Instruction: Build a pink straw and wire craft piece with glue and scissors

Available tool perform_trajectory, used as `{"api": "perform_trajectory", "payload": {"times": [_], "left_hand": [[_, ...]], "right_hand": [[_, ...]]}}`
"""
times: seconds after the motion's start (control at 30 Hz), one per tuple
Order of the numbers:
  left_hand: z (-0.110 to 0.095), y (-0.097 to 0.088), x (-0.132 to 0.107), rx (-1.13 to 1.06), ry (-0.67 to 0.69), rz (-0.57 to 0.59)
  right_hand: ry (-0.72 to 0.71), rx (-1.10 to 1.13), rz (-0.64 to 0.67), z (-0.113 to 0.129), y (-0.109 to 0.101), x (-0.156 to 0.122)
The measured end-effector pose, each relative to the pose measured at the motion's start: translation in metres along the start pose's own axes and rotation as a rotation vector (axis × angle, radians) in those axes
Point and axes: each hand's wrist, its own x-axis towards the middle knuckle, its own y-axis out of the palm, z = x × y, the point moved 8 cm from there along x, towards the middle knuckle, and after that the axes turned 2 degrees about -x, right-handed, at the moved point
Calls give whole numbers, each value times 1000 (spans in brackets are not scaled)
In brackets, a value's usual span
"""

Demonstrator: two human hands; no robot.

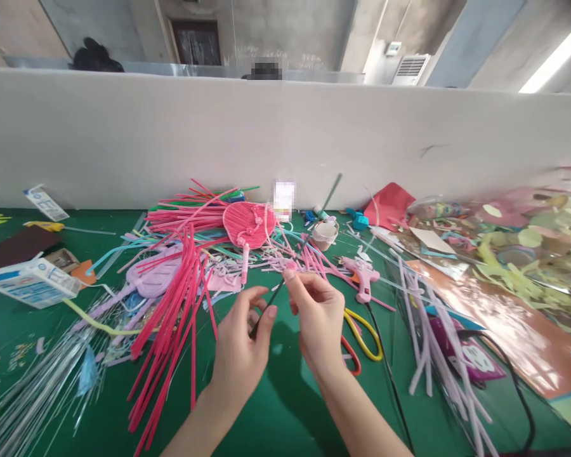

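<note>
My left hand (242,346) and my right hand (316,320) meet above the green table (276,406). Both pinch a thin dark stick (269,303) that runs slantwise between them, the left at its lower end, the right at its upper end. Just beyond the hands lies a heap of pink and red pipe cleaners (176,298). A round pink fan-shaped piece (249,225) rests on top of that heap. A pink glue gun (363,277) lies to the right of my right hand. Scissors with yellow and red handles (361,336) lie partly under my right wrist.
A white partition wall (285,139) closes off the table's far edge. White cartons (31,282) sit at the left, clear thin rods (33,387) at the near left. Pale lilac pipe cleaners (428,343), a black cable (514,381) and bags of foam cut-outs (518,254) crowd the right. A small cup (324,233) stands behind.
</note>
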Motion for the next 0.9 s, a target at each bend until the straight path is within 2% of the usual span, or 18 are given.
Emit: {"api": "perform_trajectory", "payload": {"times": [0.03, 0.1, 0.17, 0.2, 0.27, 0.37, 0.47, 0.57, 0.6, 0.63, 0.67, 0.73, 0.77, 0.83, 0.9], "left_hand": [[-9, -2, -2, 186, 151, -77], [-17, 0, -6, 437, 333, -144], [-18, 0, -5, 499, 366, -144], [-17, -1, -3, 470, 328, -121], [-10, -2, 5, 312, 156, -28], [6, 2, 9, -97, -191, 130], [14, 16, 2, -531, -474, 324], [8, 36, -15, -901, -659, 647], [4, 40, -20, -972, -688, 724], [3, 43, -23, -988, -696, 754], [5, 43, -23, -942, -671, 723], [13, 33, -12, -660, -516, 498], [13, 22, -4, -457, -381, 329], [1, 3, 2, -43, -81, 34], [-13, 0, -2, 217, 133, -119]], "right_hand": [[-7, -14, -20, -3, -1, 1], [15, -34, -6, -9, 1, 1], [54, -42, 42, -14, 5, 2], [68, -42, 66, -16, 6, 2], [72, -39, 101, -15, 6, 3], [28, -60, 166, -9, 6, 5], [-38, -58, 254, 2, 9, 6], [-24, 18, 347, 7, 14, 3], [-2, 48, 369, 8, 15, 2], [15, 67, 374, 9, 16, 1], [19, 71, 359, 10, 15, 0], [-18, 26, 270, 13, 10, 1], [-48, -13, 208, 15, 6, 2], [-90, -88, 99, 16, 1, 2], [-93, -131, 52, 12, 0, 1]]}}
